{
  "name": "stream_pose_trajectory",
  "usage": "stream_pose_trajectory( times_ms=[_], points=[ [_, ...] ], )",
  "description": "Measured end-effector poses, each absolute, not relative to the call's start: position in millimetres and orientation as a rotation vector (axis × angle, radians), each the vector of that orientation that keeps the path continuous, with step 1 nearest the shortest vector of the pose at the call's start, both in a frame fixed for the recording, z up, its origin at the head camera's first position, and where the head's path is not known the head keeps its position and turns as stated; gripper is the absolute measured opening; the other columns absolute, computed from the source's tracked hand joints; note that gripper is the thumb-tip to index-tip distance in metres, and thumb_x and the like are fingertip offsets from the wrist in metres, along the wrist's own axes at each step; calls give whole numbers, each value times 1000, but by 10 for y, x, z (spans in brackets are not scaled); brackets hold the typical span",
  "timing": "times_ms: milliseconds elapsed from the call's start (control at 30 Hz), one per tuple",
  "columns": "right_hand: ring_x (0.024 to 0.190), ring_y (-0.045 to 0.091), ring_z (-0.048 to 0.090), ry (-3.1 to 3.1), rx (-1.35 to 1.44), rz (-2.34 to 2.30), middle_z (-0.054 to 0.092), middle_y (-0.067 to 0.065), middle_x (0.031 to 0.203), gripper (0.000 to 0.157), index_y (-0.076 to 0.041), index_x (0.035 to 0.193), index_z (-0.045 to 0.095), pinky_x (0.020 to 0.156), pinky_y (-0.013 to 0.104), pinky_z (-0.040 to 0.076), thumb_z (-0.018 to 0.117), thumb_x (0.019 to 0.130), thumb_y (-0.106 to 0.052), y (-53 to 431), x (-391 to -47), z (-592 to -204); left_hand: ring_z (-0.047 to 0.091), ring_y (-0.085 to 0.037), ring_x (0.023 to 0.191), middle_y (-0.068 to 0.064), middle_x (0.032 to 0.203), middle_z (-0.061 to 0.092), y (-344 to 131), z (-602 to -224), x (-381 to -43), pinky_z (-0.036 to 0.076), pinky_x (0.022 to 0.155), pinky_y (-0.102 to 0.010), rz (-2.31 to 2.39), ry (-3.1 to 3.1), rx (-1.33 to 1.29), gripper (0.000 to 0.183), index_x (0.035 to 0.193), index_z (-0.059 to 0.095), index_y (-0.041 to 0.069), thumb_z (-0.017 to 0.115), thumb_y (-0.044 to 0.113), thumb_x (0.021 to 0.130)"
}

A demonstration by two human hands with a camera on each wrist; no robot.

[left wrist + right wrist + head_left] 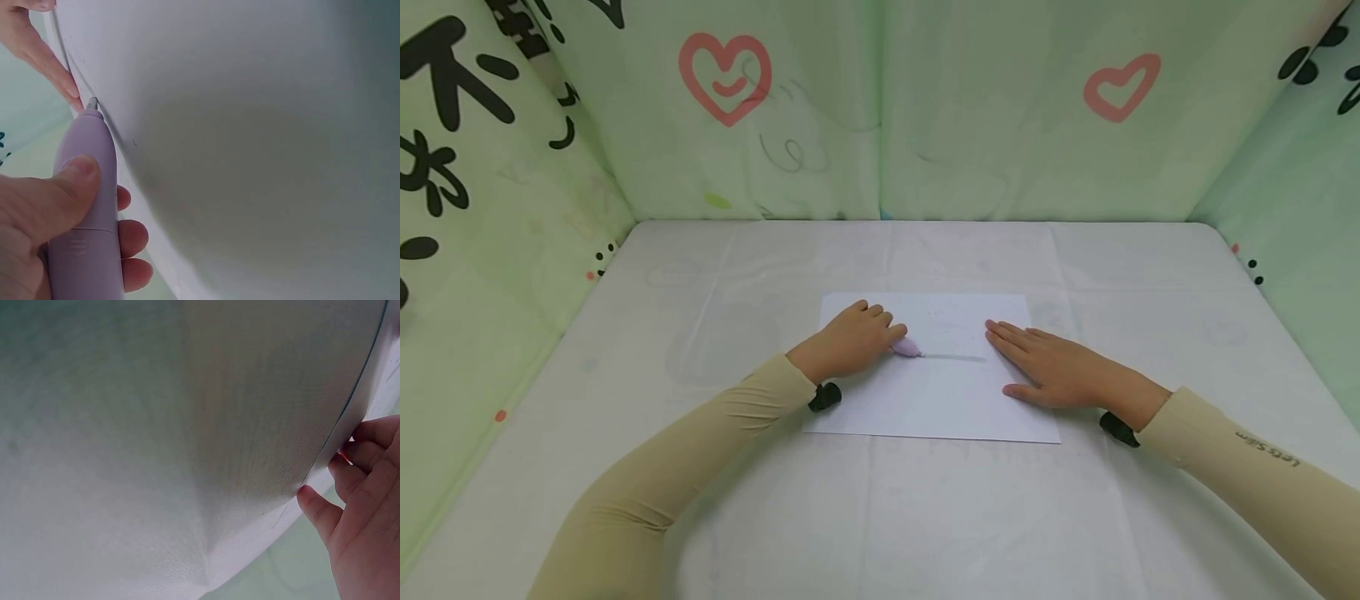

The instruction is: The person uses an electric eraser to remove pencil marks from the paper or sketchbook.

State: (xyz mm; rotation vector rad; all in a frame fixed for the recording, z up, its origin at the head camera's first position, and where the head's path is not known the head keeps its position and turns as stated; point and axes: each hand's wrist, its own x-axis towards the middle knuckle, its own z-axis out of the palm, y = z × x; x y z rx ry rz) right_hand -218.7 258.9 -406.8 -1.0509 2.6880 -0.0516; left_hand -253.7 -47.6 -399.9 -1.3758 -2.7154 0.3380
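Observation:
A sheet of white paper (917, 408) lies on the table. My left hand (857, 337) grips a thick, light purple pen-shaped tool (87, 162), with the thumb along its side and the fingers curled round it. Its narrow grey tip points right and meets the paper near the middle of the sheet. From the tip a faint grey streak (955, 358) runs toward the right hand. My right hand (1052, 367) rests palm down over the paper's right edge, fingers straight and thumb spread. In the right wrist view its fingertips (306, 490) touch the sheet.
A white cloth (760, 517) covers the table, with creases running across it. Pale green curtains (962, 125) with red hearts and black marks enclose the back and both sides. Each wrist carries a small black strap piece (825, 397).

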Motion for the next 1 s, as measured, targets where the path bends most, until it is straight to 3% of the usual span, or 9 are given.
stream_pose_trajectory(
  times_ms=[533, 1000],
  points=[
    [142, 35, 24, 2711, -1113, -77, 22, 19, 155, 70, 3, 146, 23, 110, 52, 27, 51, 95, -37, 2596, -2158, -4051, 59, -19, 88, -5, 97, 65, -463, -4006, -2537, 43, 78, -31, 366, -2715, -1370, 18, 111, 57, 14, 54, 22, 95],
    [144, 33, 20, 2686, -1059, -53, 17, 16, 157, 72, 2, 147, 20, 113, 50, 22, 52, 95, -36, 2591, -2179, -4058, 60, -20, 89, -4, 96, 65, -461, -4012, -2540, 43, 79, -31, 358, -2710, -1387, 19, 112, 57, 14, 55, 23, 95]
  ],
)
